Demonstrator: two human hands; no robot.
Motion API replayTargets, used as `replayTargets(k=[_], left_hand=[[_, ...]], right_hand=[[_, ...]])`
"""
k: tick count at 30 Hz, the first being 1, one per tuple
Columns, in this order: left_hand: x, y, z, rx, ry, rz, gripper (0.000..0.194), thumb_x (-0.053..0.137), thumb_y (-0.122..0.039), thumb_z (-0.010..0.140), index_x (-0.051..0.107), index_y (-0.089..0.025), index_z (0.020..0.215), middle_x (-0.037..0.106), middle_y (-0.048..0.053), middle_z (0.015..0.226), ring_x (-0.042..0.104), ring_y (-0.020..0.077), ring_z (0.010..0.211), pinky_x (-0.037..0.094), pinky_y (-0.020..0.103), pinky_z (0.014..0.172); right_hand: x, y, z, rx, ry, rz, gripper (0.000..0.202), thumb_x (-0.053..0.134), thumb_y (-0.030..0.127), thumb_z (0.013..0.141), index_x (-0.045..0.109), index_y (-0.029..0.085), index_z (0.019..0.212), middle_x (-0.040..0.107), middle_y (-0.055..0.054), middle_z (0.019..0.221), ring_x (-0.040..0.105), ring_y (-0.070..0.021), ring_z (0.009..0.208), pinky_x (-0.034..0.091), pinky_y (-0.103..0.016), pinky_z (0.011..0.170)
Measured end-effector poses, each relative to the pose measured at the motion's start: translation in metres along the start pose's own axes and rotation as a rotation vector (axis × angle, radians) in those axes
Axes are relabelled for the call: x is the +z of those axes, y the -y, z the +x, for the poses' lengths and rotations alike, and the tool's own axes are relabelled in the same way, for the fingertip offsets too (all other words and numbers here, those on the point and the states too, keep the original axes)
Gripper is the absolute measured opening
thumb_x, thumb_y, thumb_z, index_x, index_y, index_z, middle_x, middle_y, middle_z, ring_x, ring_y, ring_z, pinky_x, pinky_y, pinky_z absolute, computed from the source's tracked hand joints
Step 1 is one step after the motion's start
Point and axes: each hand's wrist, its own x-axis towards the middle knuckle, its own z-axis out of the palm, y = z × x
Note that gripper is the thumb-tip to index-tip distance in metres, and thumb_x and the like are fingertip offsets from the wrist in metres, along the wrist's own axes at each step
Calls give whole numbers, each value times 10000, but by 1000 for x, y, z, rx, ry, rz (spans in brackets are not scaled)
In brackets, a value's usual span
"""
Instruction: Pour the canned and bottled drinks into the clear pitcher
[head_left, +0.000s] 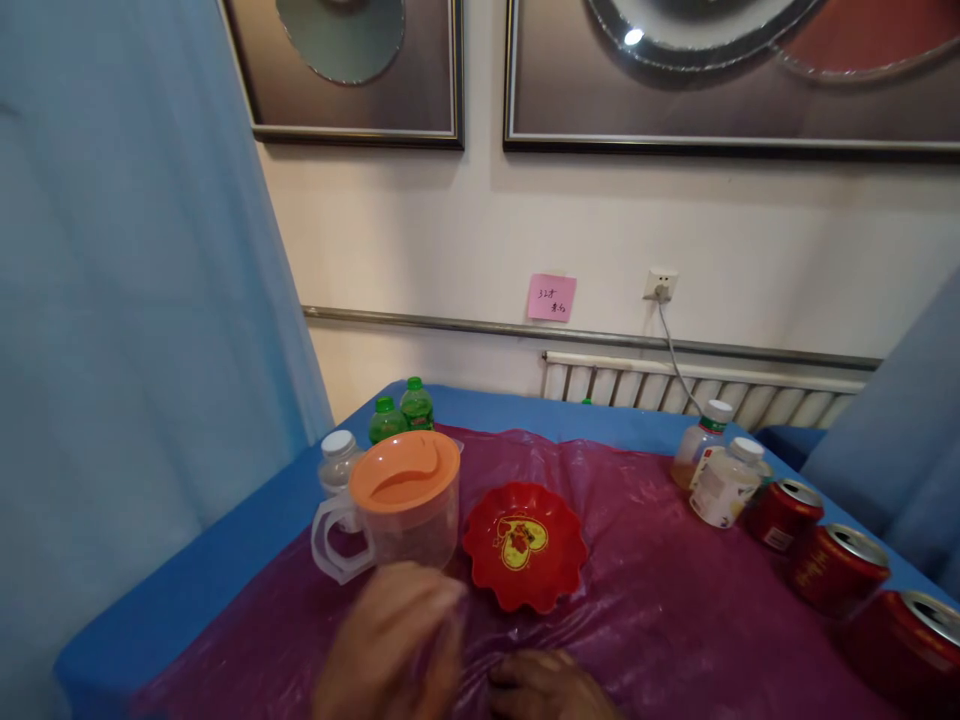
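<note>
While I only have the head view to go on, it's enough to see where things could go sideways. My left hand (390,640) is raised and motion-blurred at the near edge of the table (225,550), right in front of the clear pitcher (397,510) with the orange lid (405,472). I honestly can't tell whether the fingers are spread or curled, too smeared. My right hand (551,690) lies low on the purple plastic sheet (660,610) near the front edge, fingers curled loosely under, holding nothing as far as I can see.

The pitcher stands upright toward the left side of the table, handle pointing left, just beside the red scalloped dish (525,545) in the middle. Risk number one, I reckon: a fast left hand that close could clip the pitcher and shove it into the dish, or into the bottles behind it. The small white-capped bottle (337,460) and two green bottles (401,410) sit tight against its far side, so one knock could topple several.

Second worry is the sheet. It's wrinkled and looks slippery, so pressing or dragging with the right hand could tug everything on it.

Over at the right edge, two pale bottles (724,470) stand near three red cans (836,565) lying on their sides. Those cans look free to roll off if the sheet shifts.
</note>
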Motion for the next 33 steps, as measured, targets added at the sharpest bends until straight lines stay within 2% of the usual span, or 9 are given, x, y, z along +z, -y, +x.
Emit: replayTargets(k=[1,4,7,9,12,16,21,25,33], left_hand=[[-14,11,0,-113,-77,23,339,633,-169,811,647,-284,1129,725,18,996,692,185,904,602,327,839],[-42,65,8,-572,-592,121,472,728,-330,765,621,-210,1208,694,58,1108,675,215,980,550,429,965],[-53,131,12,-880,-441,122,720,679,-504,742,488,-158,1343,585,137,1368,603,274,1186,470,495,1060],[-54,166,8,-983,-268,64,779,755,-552,616,562,-120,1235,617,199,1314,606,358,1182,473,569,1026],[-46,192,0,-1045,-88,-5,890,800,-612,456,563,-131,1166,573,252,1361,552,417,1257,450,580,1043],[-33,188,-1,-1052,55,-33,935,818,-629,362,559,-156,1126,628,227,1294,579,413,1222,485,530,1016],[-30,175,10,-1016,153,15,717,797,-645,414,606,-214,954,739,114,1008,679,368,971,551,477,863],[-29,174,12,-997,141,98,614,788,-656,433,599,-236,838,721,50,816,683,326,818,560,420,727],[-44,145,27,-1029,0,300,396,779,-535,660,569,-213,755,586,-60,641,586,168,632,463,237,530]], right_hand=[[1,-2,-1,-11,2,0,255,673,476,895,689,344,1113,748,42,1145,712,-188,965,540,-238,780],[-2,-6,-1,-19,14,10,241,657,478,905,693,345,1103,754,42,1133,715,-191,972,541,-235,782],[-9,-8,1,-32,76,69,279,616,498,927,667,360,1164,738,47,1178,710,-193,1002,539,-236,810],[-13,-10,2,-39,130,112,299,603,500,934,647,375,1202,731,52,1195,712,-190,1000,537,-231,821],[-15,-11,2,-3,189,176,318,620,486,925,635,398,1230,732,51,1195,721,-186,978,538,-229,831],[-32,-4,2,131,270,362,360,630,431,925,619,392,1282,701,8,1261,692,-192,1079,520,-245,920],[-93,15,10,264,278,595,432,715,428,848,660,291,1254,688,-73,1255,653,-229,1137,494,-315,985],[-128,22,11,424,145,617,328,659,291,858,690,270,1184,722,-57,1140,681,-209,1018,525,-321,901],[-141,8,1,594,-200,707,217,612,372,916,729,261,1061,741,-58,1008,691,-207,910,542,-349,837]])
